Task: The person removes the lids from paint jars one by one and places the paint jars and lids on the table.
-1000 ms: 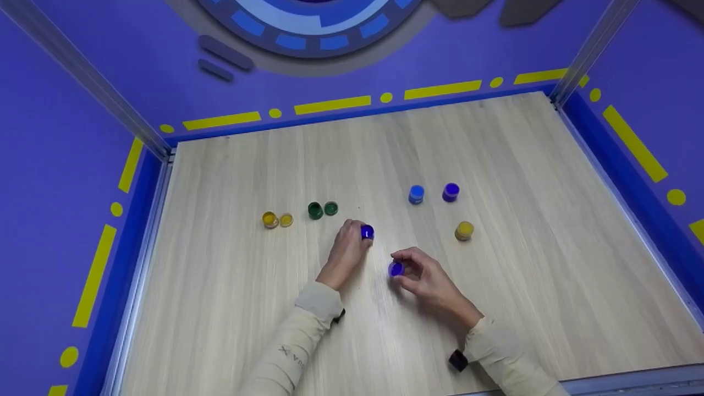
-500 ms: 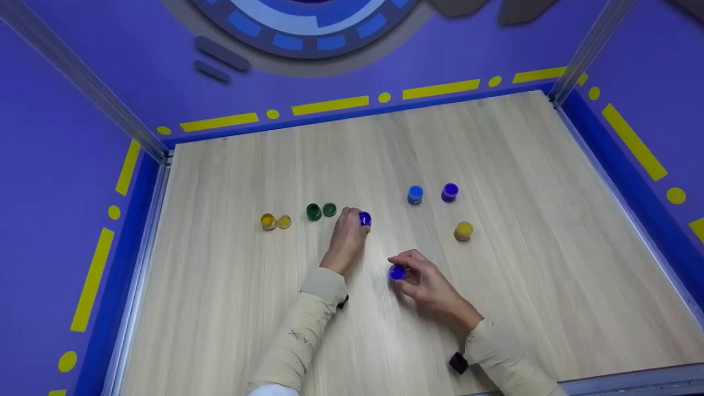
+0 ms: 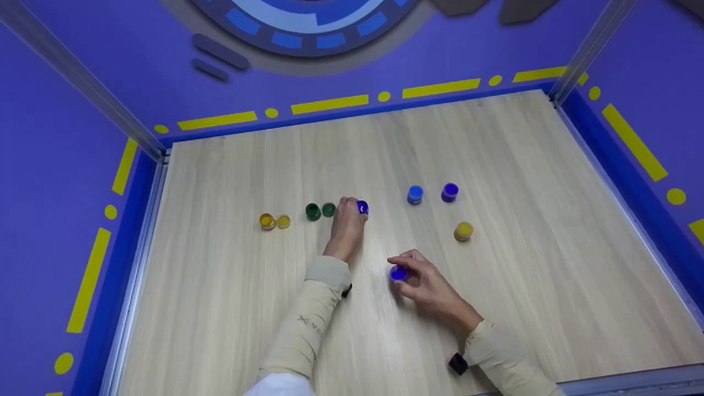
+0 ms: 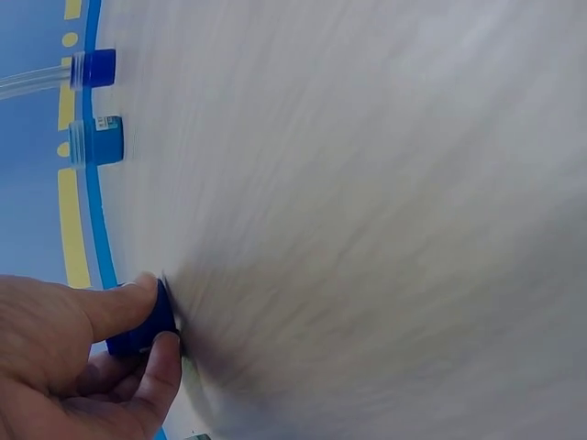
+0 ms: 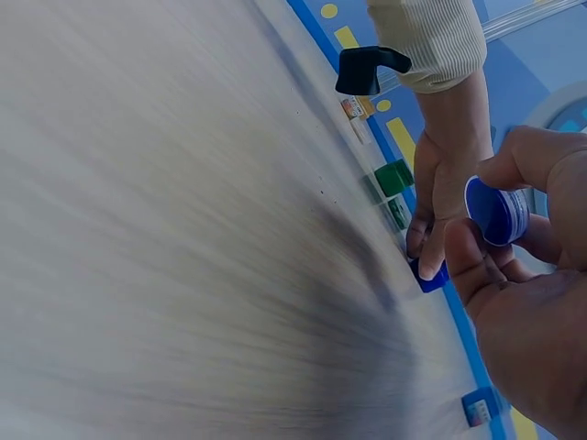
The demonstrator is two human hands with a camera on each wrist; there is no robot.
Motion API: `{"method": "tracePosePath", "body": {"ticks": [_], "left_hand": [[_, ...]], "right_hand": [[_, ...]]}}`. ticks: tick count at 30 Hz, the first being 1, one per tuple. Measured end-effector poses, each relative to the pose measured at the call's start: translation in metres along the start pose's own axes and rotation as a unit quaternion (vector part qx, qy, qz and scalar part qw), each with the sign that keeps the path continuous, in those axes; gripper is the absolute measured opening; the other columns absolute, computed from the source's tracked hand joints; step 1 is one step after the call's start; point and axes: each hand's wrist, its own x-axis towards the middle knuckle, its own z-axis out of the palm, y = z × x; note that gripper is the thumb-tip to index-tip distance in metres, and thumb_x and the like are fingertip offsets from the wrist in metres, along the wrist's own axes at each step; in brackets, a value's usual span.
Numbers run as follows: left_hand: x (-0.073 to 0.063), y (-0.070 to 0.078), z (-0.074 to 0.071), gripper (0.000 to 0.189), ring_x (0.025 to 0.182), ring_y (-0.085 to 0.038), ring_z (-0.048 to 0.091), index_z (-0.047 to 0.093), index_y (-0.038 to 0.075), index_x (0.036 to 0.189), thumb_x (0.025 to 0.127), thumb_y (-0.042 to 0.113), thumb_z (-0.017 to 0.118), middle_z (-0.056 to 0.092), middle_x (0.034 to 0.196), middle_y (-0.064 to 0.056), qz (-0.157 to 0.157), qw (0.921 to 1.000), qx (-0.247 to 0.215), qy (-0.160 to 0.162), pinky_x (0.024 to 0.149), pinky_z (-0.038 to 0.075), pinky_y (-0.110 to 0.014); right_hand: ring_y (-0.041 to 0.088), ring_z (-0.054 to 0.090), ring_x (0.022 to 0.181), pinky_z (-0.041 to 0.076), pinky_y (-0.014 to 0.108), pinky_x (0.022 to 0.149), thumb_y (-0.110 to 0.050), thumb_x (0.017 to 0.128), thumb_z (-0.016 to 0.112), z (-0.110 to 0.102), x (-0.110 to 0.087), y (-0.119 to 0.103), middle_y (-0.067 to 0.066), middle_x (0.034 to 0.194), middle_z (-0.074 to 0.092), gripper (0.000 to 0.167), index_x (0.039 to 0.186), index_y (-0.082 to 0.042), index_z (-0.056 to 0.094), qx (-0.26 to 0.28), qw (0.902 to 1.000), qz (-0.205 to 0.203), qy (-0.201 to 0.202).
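My left hand (image 3: 347,228) grips a small dark blue paint jar (image 3: 362,207) with its top off, just right of the green lid. In the left wrist view, thumb and fingers hold the sides of this jar (image 4: 138,332) close to the tabletop. Nearer the front, my right hand (image 3: 432,283) pinches a dark blue lid (image 3: 398,273) between thumb and fingers. The right wrist view shows the hollow inside of that lid (image 5: 495,215). An uncapped green paint jar (image 3: 313,212) and its green lid (image 3: 329,209) stand beside my left hand.
Further left are an uncapped yellow jar (image 3: 267,221) and its lid (image 3: 283,221). Capped jars stand to the right: light blue (image 3: 415,194), violet (image 3: 450,192) and yellow (image 3: 463,231). Blue walls enclose the wooden table (image 3: 220,308) at the back and sides.
My left hand has carried the dark blue jar away from me, up level with the green jar and lid. The right hand stays nearly in place, still holding the lid.
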Motion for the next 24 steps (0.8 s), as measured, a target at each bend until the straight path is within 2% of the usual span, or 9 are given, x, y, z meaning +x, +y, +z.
{"method": "tracePosePath", "body": {"ticks": [10, 14, 18, 24], "left_hand": [[0.014, 0.004, -0.002, 0.026, 0.103, -0.033, 0.066, 0.065, -0.010, 0.113, 0.091, 0.001, 0.075, 0.063, 0.110, -0.022, 0.006, 0.9996, 0.022, 0.017, 0.091, 0.054, -0.040], [0.018, 0.005, -0.004, 0.026, 0.105, -0.033, 0.066, 0.064, -0.011, 0.114, 0.093, 0.001, 0.074, 0.063, 0.111, -0.022, 0.000, 0.9997, 0.020, 0.011, 0.093, 0.053, -0.040], [0.021, 0.007, -0.007, 0.028, 0.106, -0.030, 0.064, 0.063, -0.010, 0.119, 0.096, 0.003, 0.071, 0.061, 0.115, -0.020, -0.013, 0.9997, 0.019, -0.002, 0.093, 0.053, -0.038], [0.022, 0.006, -0.006, 0.027, 0.106, -0.031, 0.065, 0.064, -0.011, 0.117, 0.094, 0.002, 0.072, 0.062, 0.114, -0.021, -0.010, 0.9998, 0.015, 0.002, 0.093, 0.053, -0.039]], "right_hand": [[0.022, 0.054, 0.108, 0.049, 0.022, 0.094, 0.007, 0.088, 0.071, 0.002, 0.001, 0.001, 0.013, 0.119, 0.056, 0.045, 0.132, 0.005, 0.065, 0.011, 0.9999, 0.005, 0.002], [0.021, 0.054, 0.104, 0.050, 0.024, 0.091, 0.009, 0.087, 0.068, 0.003, 0.003, 0.000, 0.014, 0.116, 0.057, 0.043, 0.130, 0.007, 0.065, 0.000, 0.9998, 0.018, 0.007], [0.022, 0.054, 0.101, 0.050, 0.028, 0.087, 0.007, 0.087, 0.067, 0.004, 0.005, 0.000, 0.014, 0.114, 0.059, 0.039, 0.126, 0.006, 0.068, -0.016, 0.9996, 0.023, 0.007], [0.022, 0.056, 0.103, 0.051, 0.027, 0.088, 0.001, 0.088, 0.074, 0.002, 0.009, 0.001, 0.009, 0.114, 0.060, 0.034, 0.122, -0.001, 0.071, -0.009, 0.9996, 0.021, 0.014]]}}
